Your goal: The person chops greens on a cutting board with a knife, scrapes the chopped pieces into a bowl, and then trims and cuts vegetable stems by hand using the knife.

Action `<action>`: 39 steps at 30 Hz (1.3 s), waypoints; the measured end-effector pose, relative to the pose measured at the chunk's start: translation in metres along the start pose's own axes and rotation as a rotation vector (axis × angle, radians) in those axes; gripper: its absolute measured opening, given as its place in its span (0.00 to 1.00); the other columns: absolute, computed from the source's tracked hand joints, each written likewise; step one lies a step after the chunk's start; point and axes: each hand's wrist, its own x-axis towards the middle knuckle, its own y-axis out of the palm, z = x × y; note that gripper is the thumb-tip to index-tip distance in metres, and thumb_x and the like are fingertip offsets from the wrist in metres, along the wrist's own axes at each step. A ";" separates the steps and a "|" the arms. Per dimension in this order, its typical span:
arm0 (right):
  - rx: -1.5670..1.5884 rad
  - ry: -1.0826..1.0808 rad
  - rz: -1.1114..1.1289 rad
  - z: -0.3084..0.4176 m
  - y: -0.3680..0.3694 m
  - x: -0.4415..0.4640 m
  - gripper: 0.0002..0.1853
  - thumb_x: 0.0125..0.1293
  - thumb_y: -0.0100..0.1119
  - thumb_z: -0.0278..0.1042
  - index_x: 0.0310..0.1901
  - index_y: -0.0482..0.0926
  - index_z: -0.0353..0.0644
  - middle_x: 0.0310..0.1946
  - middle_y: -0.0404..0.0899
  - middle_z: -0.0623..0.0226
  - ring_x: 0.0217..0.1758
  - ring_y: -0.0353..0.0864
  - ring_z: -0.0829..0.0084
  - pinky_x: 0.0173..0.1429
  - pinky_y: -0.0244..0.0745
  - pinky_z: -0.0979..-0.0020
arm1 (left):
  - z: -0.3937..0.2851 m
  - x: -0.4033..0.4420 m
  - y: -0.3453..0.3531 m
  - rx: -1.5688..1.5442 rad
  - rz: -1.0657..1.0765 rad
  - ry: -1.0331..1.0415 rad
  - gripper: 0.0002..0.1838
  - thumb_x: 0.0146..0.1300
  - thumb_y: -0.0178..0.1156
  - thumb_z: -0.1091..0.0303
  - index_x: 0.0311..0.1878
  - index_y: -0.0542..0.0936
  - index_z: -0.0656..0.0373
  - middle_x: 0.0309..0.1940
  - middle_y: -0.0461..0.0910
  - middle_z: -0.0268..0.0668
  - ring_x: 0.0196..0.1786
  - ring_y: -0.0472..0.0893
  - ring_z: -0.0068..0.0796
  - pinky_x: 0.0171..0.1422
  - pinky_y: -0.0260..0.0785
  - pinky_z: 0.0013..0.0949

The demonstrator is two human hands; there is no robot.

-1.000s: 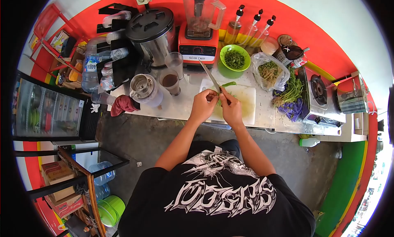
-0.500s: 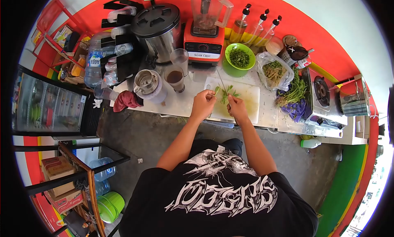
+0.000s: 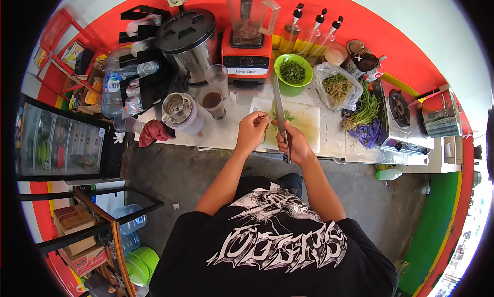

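My right hand [image 3: 297, 142] is closed around the handle of a knife [image 3: 279, 104], its long blade pointing away from me, flat side showing. Left of it, my left hand [image 3: 251, 132] has its fingers pinched together over the board, with thin green stems at the fingertips. Both hands are at the near part of a white cutting board [image 3: 307, 124]. Cut leafy greens [image 3: 288, 115] lie on the board, partly hidden behind the blade and right hand. Beyond the board, a green bowl [image 3: 293, 89] holds chopped greens [image 3: 292, 72].
A plastic bag of stems [image 3: 337, 88], loose greens [image 3: 364, 110] and a gas stove [image 3: 399, 109] stand to the right. Leftward are a glass of brown liquid [image 3: 212, 102], a juicer-like container [image 3: 180, 111] and a red cloth [image 3: 153, 133]. A blender [image 3: 247, 60] and pump bottles [image 3: 312, 37] line the back.
The knife in my right hand has turned from edge-on to showing its broad side, its handle now sticking out toward me. My left hand has moved slightly left and its fingers have curled in.
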 end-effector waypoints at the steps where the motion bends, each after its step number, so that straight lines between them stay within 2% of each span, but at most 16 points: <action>1: 0.002 -0.003 0.000 0.000 0.002 -0.001 0.21 0.82 0.45 0.51 0.60 0.74 0.41 0.24 0.71 0.72 0.20 0.65 0.80 0.24 0.60 0.76 | -0.001 -0.001 0.000 -0.012 0.013 0.005 0.09 0.72 0.62 0.67 0.46 0.83 0.65 0.31 0.84 0.33 0.34 0.82 0.20 0.40 0.76 0.27; 5: 0.101 -0.018 0.044 -0.003 0.004 0.003 0.20 0.83 0.42 0.51 0.59 0.74 0.44 0.24 0.71 0.72 0.21 0.65 0.79 0.26 0.62 0.75 | -0.003 -0.002 0.001 -0.003 0.073 0.003 0.10 0.73 0.62 0.67 0.46 0.83 0.65 0.31 0.84 0.33 0.34 0.82 0.20 0.39 0.76 0.27; 7: 0.127 -0.030 0.036 0.001 0.013 0.002 0.19 0.83 0.42 0.50 0.60 0.74 0.45 0.24 0.71 0.71 0.21 0.66 0.79 0.26 0.62 0.75 | -0.003 -0.003 0.004 -0.013 0.062 0.044 0.10 0.71 0.61 0.68 0.41 0.83 0.68 0.24 0.82 0.35 0.27 0.78 0.21 0.34 0.70 0.29; 9: 0.083 -0.087 -0.015 0.004 0.022 -0.002 0.18 0.82 0.47 0.49 0.50 0.77 0.43 0.22 0.71 0.72 0.20 0.66 0.79 0.24 0.61 0.75 | -0.004 -0.005 0.003 0.006 0.063 0.060 0.10 0.70 0.61 0.68 0.40 0.84 0.68 0.24 0.82 0.35 0.27 0.78 0.21 0.34 0.70 0.29; 10: 0.083 -0.096 -0.010 0.000 0.018 0.001 0.18 0.82 0.47 0.49 0.50 0.77 0.43 0.22 0.71 0.72 0.20 0.66 0.79 0.24 0.61 0.75 | -0.005 -0.005 0.003 0.021 0.061 0.054 0.10 0.70 0.61 0.68 0.39 0.84 0.68 0.24 0.82 0.35 0.26 0.78 0.21 0.34 0.70 0.29; 12: -0.242 -0.168 -0.137 -0.011 0.009 0.013 0.17 0.81 0.50 0.49 0.40 0.74 0.43 0.21 0.70 0.71 0.18 0.65 0.80 0.22 0.58 0.76 | -0.008 -0.006 0.000 0.057 0.067 0.017 0.10 0.69 0.62 0.68 0.38 0.84 0.67 0.23 0.83 0.36 0.26 0.79 0.22 0.33 0.71 0.30; 13: -0.242 -0.173 -0.135 -0.013 0.007 0.018 0.17 0.81 0.50 0.49 0.40 0.74 0.43 0.21 0.70 0.71 0.18 0.65 0.80 0.22 0.58 0.76 | -0.008 -0.006 -0.003 0.059 0.067 0.022 0.10 0.69 0.62 0.68 0.38 0.84 0.67 0.23 0.83 0.36 0.26 0.79 0.22 0.33 0.71 0.30; 15: -0.350 -0.155 -0.360 -0.020 0.003 0.026 0.17 0.80 0.53 0.47 0.38 0.75 0.41 0.19 0.70 0.70 0.16 0.65 0.80 0.19 0.57 0.75 | -0.006 -0.007 -0.009 0.168 0.090 -0.054 0.10 0.70 0.62 0.69 0.41 0.84 0.68 0.27 0.84 0.35 0.30 0.82 0.21 0.35 0.74 0.27; 22: -0.347 -0.024 -0.392 -0.026 -0.016 0.059 0.18 0.80 0.53 0.50 0.39 0.73 0.41 0.20 0.70 0.70 0.17 0.65 0.80 0.19 0.57 0.75 | -0.002 -0.003 -0.014 0.102 -0.044 -0.030 0.10 0.68 0.63 0.68 0.39 0.84 0.68 0.24 0.83 0.37 0.27 0.81 0.23 0.34 0.72 0.30; 24: -0.343 0.026 -0.375 -0.028 -0.021 0.052 0.17 0.78 0.55 0.46 0.50 0.76 0.37 0.22 0.71 0.69 0.17 0.66 0.80 0.19 0.59 0.74 | -0.002 -0.005 -0.017 0.068 -0.090 -0.028 0.10 0.69 0.63 0.69 0.41 0.83 0.68 0.25 0.82 0.36 0.27 0.80 0.22 0.34 0.71 0.30; 25: -0.343 0.035 -0.380 -0.029 -0.023 0.046 0.17 0.78 0.55 0.46 0.50 0.76 0.37 0.22 0.71 0.69 0.17 0.66 0.80 0.19 0.59 0.74 | 0.001 -0.004 -0.019 0.066 -0.089 -0.037 0.10 0.69 0.63 0.69 0.41 0.83 0.68 0.25 0.82 0.36 0.27 0.80 0.22 0.34 0.71 0.30; 27: -0.468 -0.051 -0.413 -0.033 -0.028 0.030 0.24 0.76 0.58 0.40 0.66 0.71 0.34 0.24 0.73 0.69 0.18 0.66 0.80 0.20 0.61 0.75 | 0.006 -0.002 -0.026 0.041 -0.139 0.013 0.10 0.70 0.62 0.69 0.43 0.83 0.68 0.25 0.82 0.35 0.28 0.79 0.21 0.35 0.71 0.29; 31: -0.545 -0.188 -0.458 -0.045 -0.063 0.017 0.30 0.73 0.62 0.35 0.72 0.68 0.37 0.21 0.73 0.69 0.17 0.70 0.79 0.19 0.64 0.72 | 0.004 -0.003 -0.029 -0.078 -0.153 -0.043 0.09 0.73 0.59 0.69 0.47 0.80 0.65 0.31 0.82 0.32 0.33 0.80 0.19 0.38 0.70 0.25; 34: -0.583 -0.246 -0.579 -0.043 -0.068 0.006 0.29 0.75 0.57 0.35 0.74 0.65 0.37 0.25 0.76 0.67 0.20 0.74 0.78 0.22 0.68 0.71 | 0.006 -0.002 -0.027 -0.113 -0.156 -0.075 0.09 0.73 0.59 0.69 0.49 0.80 0.65 0.33 0.82 0.32 0.35 0.81 0.20 0.39 0.71 0.25; 37: -0.773 -0.204 -0.730 -0.045 -0.074 0.002 0.29 0.75 0.55 0.34 0.74 0.64 0.37 0.26 0.79 0.59 0.20 0.78 0.71 0.27 0.73 0.62 | 0.005 -0.007 -0.024 -0.188 -0.163 -0.078 0.09 0.74 0.58 0.70 0.49 0.80 0.66 0.32 0.82 0.34 0.35 0.81 0.20 0.39 0.72 0.26; 39: -1.295 -0.400 -0.749 -0.053 -0.080 0.007 0.28 0.73 0.55 0.33 0.72 0.66 0.36 0.28 0.83 0.43 0.29 0.83 0.45 0.38 0.77 0.48 | 0.005 -0.009 -0.024 -0.192 -0.163 -0.088 0.09 0.74 0.58 0.70 0.49 0.80 0.66 0.33 0.82 0.34 0.35 0.81 0.20 0.40 0.72 0.26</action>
